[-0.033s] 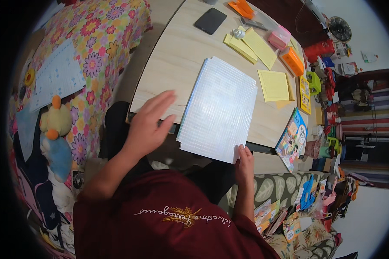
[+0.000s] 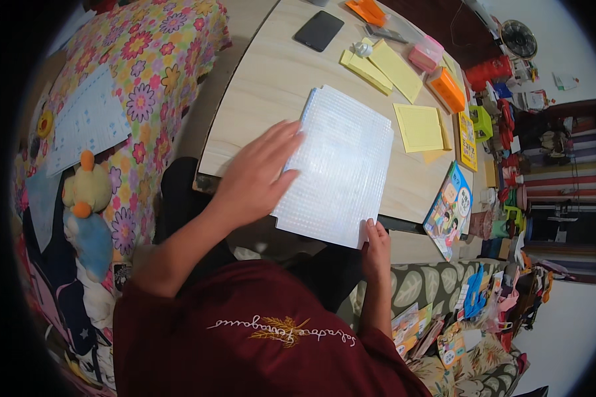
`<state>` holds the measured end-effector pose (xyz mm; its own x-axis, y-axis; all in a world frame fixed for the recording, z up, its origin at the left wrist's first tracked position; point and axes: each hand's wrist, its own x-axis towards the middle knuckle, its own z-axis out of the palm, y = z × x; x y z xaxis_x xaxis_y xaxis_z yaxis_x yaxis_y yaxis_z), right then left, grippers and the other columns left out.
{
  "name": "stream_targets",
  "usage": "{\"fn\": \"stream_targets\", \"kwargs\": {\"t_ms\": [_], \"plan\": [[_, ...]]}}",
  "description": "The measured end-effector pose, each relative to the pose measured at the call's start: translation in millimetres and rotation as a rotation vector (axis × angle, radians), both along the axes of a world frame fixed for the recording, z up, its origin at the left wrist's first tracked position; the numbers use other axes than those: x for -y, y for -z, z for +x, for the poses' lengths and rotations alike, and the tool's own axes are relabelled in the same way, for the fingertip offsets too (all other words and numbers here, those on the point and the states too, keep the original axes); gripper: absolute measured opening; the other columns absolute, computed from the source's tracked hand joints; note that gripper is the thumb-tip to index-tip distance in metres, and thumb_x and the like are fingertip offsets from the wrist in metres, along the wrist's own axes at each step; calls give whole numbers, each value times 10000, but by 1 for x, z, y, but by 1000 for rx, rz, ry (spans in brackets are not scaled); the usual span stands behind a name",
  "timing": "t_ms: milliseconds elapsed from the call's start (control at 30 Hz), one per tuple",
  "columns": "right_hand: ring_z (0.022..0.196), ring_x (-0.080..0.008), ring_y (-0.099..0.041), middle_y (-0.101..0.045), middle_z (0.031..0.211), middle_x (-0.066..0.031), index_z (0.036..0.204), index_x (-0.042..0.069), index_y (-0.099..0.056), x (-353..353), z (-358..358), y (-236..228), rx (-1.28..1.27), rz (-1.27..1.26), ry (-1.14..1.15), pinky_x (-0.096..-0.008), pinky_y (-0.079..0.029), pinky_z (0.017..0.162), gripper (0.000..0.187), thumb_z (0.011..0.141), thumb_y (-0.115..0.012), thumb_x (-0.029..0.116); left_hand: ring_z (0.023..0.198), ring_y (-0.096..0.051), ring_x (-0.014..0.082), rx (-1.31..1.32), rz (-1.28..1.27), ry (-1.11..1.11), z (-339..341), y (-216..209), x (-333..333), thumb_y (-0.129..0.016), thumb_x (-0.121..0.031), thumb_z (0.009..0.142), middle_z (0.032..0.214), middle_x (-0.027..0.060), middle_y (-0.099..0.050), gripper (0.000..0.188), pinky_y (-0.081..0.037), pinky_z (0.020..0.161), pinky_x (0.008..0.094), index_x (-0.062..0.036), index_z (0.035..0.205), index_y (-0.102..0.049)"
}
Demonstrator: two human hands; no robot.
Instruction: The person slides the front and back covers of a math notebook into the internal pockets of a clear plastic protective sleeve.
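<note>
A thin white book in a shiny, grid-textured plastic cover (image 2: 341, 165) lies slanted on the table, its near end jutting past the table's front edge. Its near right corner is pinched by my right hand (image 2: 376, 245), thumb on top and the other fingers partly hidden below. My left hand (image 2: 258, 175) reaches over the book's left edge with fingers stretched out and the thumb apart, holding nothing. Whether its fingertips press on the cover or hover just above it, I cannot tell.
On the wooden table (image 2: 251, 92) are a black phone (image 2: 319, 31), yellow paper pads (image 2: 420, 129), an orange box (image 2: 446, 90), a pink container (image 2: 426, 54) and a colourful textbook (image 2: 449, 210) at the right edge. A flowered bed (image 2: 139, 73) stands left; a leaf-patterned sofa (image 2: 420, 281) is at right.
My left hand has moved right and slightly up, from beside the book to over its left edge. My right hand keeps its hold on the corner.
</note>
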<state>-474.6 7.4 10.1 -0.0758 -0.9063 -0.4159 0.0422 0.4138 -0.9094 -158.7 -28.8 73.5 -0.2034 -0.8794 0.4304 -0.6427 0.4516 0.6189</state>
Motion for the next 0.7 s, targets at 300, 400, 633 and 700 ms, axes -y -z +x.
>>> {"fn": "stream_targets", "kwargs": {"t_ms": [300, 400, 633, 700], "plan": [[670, -70, -561, -621, 814, -9, 1014, 10, -591, 3, -2, -6, -34, 14, -68, -236, -477, 607, 192, 962, -595, 195, 1448, -227, 281, 464, 113, -70, -33, 63, 129, -467, -397, 973, 1545, 170, -281, 663, -188, 1166, 402, 24, 1461, -309], [612, -76, -550, -605, 746, -15, 995, 5, -583, 6, -2, -9, -21, 4, -47, -234, -471, 561, 181, 957, -600, 181, 1453, -216, 263, 522, 130, -148, -38, 63, 150, -452, -414, 977, 1557, 163, -258, 680, -163, 1172, 406, 13, 1477, -281], [561, -77, -540, -586, 715, -15, 962, 2, -598, 7, -9, -11, -38, -85, 25, -234, -476, 518, 210, 983, -558, 207, 1457, -208, 247, 571, 138, -172, -30, 62, 132, -440, -382, 976, 1561, 144, -260, 652, -139, 1177, 404, -4, 1483, -281], [570, -82, -555, -597, 733, -22, 986, 1, -602, 8, -13, -12, 12, -77, 78, -230, -476, 524, 257, 1005, -518, 242, 1457, -209, 249, 590, 117, -154, -26, 62, 122, -430, -355, 979, 1562, 141, -259, 634, -137, 1177, 406, -3, 1483, -277]]}}
